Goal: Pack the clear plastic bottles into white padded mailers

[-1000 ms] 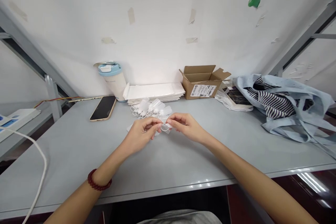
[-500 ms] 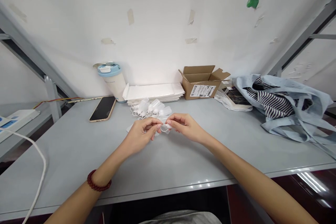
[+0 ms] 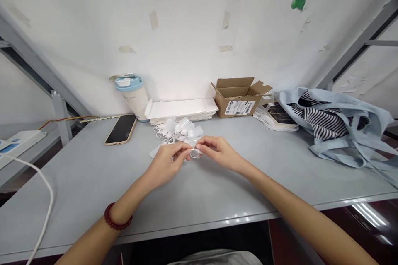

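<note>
White loop (image 3: 195, 157) is pinched between the two hands' fingertips, just in front of the heap (image 3: 177, 128) of white and clear plastic pieces on the grey table (image 3: 236, 198). Well to the left of the heap, a white cable (image 3: 51, 198) curves down. Nearer the heap on that side lies a dark-screened phone (image 3: 121, 129), with a blue-lidded cup (image 3: 137, 98) standing behind and left of the heap. The left hand (image 3: 166, 162), front left of the heap, is nearly closed, thumb and fingers gripping the loop's left side. A stack of white packets (image 3: 183, 107) lies right behind the heap. The right hand (image 3: 221, 153), front right of it, is likewise nearly closed on the loop's right side. Behind and right of the heap sits an open cardboard box (image 3: 239, 107); farther right lies a light-blue bag (image 3: 367, 112).
</note>
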### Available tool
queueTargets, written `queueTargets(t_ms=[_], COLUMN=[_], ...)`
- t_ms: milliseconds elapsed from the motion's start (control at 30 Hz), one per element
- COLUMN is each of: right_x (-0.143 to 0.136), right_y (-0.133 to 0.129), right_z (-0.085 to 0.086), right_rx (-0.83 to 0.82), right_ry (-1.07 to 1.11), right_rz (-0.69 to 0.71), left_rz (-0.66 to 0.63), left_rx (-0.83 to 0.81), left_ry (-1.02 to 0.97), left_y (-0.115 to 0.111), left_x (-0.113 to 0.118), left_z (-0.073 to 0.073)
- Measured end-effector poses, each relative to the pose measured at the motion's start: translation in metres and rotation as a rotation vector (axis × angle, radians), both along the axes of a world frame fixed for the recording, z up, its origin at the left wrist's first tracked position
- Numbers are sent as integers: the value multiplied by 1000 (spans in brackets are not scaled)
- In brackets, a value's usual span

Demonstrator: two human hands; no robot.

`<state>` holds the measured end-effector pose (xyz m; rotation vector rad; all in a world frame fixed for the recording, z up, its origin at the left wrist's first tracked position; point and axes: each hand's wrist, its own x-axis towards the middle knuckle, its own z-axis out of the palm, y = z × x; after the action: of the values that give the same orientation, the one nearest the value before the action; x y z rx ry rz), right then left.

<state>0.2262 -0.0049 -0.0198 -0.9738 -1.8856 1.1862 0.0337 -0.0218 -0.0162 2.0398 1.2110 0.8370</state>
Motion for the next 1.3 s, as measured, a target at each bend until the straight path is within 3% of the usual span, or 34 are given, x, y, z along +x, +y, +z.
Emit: queueTargets(t_ms=[200, 467, 1300], right_x=[0, -1, 3], right_y=[1, 0, 2], right_z=[-3, -7, 1], right_rx=[19, -5, -26], right_ry=[-26, -31, 9], right_rz=[7, 15, 11], left_rz=[-29, -64, -10], left_rx=[118, 125, 25], left_ry=[83, 108, 23], left_y=[-1, -5, 2], left_x=[1, 2, -3], left_z=[-5, -11, 3])
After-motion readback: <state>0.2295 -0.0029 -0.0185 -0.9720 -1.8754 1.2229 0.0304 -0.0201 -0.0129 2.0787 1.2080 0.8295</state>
